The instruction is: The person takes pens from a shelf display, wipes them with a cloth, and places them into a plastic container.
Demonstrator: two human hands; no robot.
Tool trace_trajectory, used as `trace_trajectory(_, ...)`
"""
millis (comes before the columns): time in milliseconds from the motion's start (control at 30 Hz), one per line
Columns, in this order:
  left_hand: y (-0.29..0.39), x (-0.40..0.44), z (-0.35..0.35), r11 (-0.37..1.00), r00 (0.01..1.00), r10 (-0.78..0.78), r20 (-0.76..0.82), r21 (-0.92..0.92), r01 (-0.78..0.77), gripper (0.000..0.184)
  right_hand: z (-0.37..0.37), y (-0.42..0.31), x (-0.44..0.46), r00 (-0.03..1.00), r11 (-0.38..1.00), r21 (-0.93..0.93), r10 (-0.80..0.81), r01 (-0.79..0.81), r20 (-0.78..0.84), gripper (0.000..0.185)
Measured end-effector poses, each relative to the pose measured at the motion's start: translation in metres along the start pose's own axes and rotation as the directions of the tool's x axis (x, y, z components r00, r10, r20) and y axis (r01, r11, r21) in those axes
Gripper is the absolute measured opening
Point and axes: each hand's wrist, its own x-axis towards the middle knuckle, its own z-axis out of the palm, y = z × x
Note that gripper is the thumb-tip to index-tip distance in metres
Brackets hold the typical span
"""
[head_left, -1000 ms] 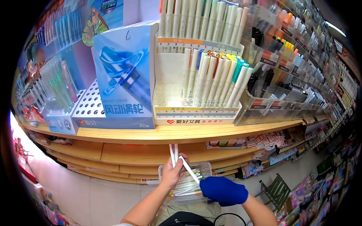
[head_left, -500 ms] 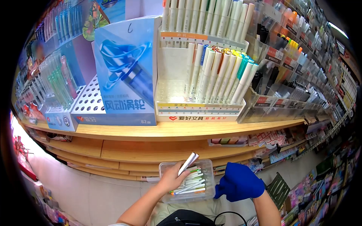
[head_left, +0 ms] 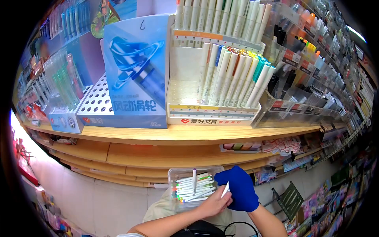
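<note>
My bare left hand [head_left: 214,204] is closed around a white marker [head_left: 226,189] whose end sticks up between its fingers, right beside the blue cloth covering [head_left: 238,187] on my right hand. That covering looks like a loose mitt and hides all the fingers of my right hand. Just left of both hands, a clear plastic box [head_left: 172,173] sits at my lap, filled with many white markers [head_left: 199,190] with coloured ends. One purple-ended marker [head_left: 194,181] points away from me across the pile; whether it rests on the others I cannot tell.
Ahead, a wooden shelf [head_left: 197,136] carries a marker display stand [head_left: 215,116] with several white markers and a blue cardboard display box [head_left: 138,71]. Clear pen racks [head_left: 280,104] stand to the right. A dark green folding stool [head_left: 290,201] is on the floor at right.
My left hand has moved right and down from over the box to the blue-covered right hand, which shifted slightly left. A purple-ended marker now shows over the box. The view shifted slightly.
</note>
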Motion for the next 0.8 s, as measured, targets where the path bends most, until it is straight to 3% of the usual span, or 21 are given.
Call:
trace_trajectory(33,0.001,-0.003,0.002,1.000,1.000,0.000,-0.018,0.010,0.001,0.022,-0.001,0.001,-0.001,1.000,1.000,-0.008,0.011,-0.011,0.000,0.019)
trace_trajectory(67,0.004,-0.008,0.007,1.000,1.000,0.001,-0.031,0.023,0.000,0.022,0.005,0.006,-0.007,0.981,0.954,0.261,0.175,-0.149,-0.079,0.018)
trace_trajectory(133,0.003,-0.012,0.008,1.000,0.999,-0.014,-0.036,0.010,0.015,0.022,0.002,0.004,-0.006,0.898,0.808,0.478,0.432,-0.345,-0.083,0.020)
trace_trajectory(233,-0.012,-0.006,0.012,0.981,0.975,0.087,-0.203,0.188,-0.048,0.023,0.006,0.000,-0.008,0.792,0.576,0.711,0.609,-0.403,-0.044,0.024)
trace_trajectory(300,-0.013,-0.002,0.017,0.961,0.951,0.176,-0.256,0.253,-0.110,0.022,0.015,-0.012,-0.006,0.723,0.360,0.870,0.691,-0.337,-0.006,0.023)
trace_trajectory(400,-0.009,-0.004,0.023,0.960,0.924,0.201,-0.325,0.252,-0.120,0.021,0.017,-0.008,-0.014,0.734,0.372,0.853,0.679,-0.367,0.020,0.024)
trace_trajectory(467,-0.006,-0.004,0.022,0.943,0.918,0.242,-0.315,0.298,-0.147,0.019,0.012,-0.005,-0.016,0.777,0.527,0.764,0.627,-0.373,-0.053,0.020)
trace_trajectory(533,-0.001,-0.004,0.020,0.885,0.906,0.340,-0.252,0.411,-0.218,0.018,0.003,-0.006,-0.016,0.875,0.819,0.463,0.455,-0.339,-0.164,0.017)
trace_trajectory(567,0.000,-0.006,0.022,0.898,0.916,0.303,-0.261,0.400,-0.183,0.019,-0.006,-0.010,-0.013,0.939,0.952,0.167,0.286,-0.256,-0.190,0.017)
trace_trajectory(600,0.002,-0.007,0.025,0.907,0.924,0.272,-0.269,0.392,-0.153,0.020,-0.010,-0.012,-0.009,0.982,0.981,-0.144,0.104,-0.128,-0.160,0.018)
trace_trajectory(633,0.004,-0.006,0.028,0.915,0.931,0.240,-0.276,0.385,-0.122,0.021,-0.008,-0.013,-0.007,0.933,0.948,0.185,0.295,-0.258,-0.206,0.021)
trace_trajectory(667,0.000,-0.004,0.027,0.914,0.923,0.264,-0.280,0.377,-0.147,0.021,-0.004,-0.013,-0.005,0.856,0.797,0.497,0.483,-0.343,-0.183,0.026)
trace_trajectory(700,-0.002,-0.003,0.026,0.914,0.920,0.268,-0.286,0.378,-0.149,0.021,0.000,-0.012,-0.004,0.760,0.546,0.752,0.643,-0.369,-0.094,0.031)
trace_trajectory(767,-0.005,-0.003,0.025,0.916,0.912,0.273,-0.305,0.373,-0.149,0.022,0.003,-0.001,-0.008,0.849,0.764,0.540,0.504,-0.352,-0.160,0.037)
trace_trajectory(800,-0.007,-0.003,0.024,0.910,0.906,0.288,-0.311,0.385,-0.157,0.022,0.004,0.005,-0.010,0.833,0.712,0.601,0.536,-0.363,-0.133,0.040)
